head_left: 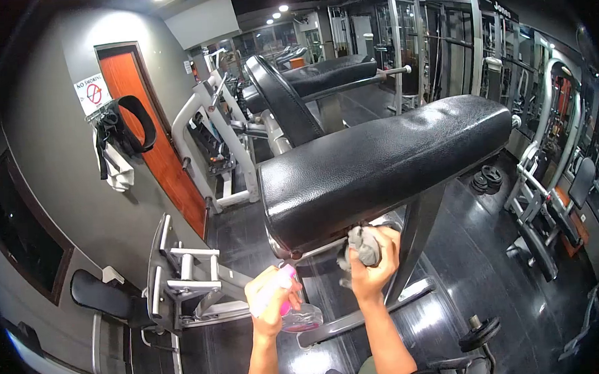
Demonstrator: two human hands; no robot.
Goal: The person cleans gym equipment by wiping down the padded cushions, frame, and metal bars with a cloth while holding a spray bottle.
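My left hand is closed round the neck of a spray bottle with a pink head and a clear body, tilted to the right. In my right hand is a crumpled grey cloth, bunched between the fingers. That hand is just under the near lower edge of a long black padded bench; I cannot tell whether the cloth touches it. The bench pad is shiny, with bright reflections toward its far right end.
A second black padded bench stands behind. Grey-framed machines are at left, with an orange door and a hanging belt by the wall. Weight plates lie on the floor at right; a loaded bar is at lower right.
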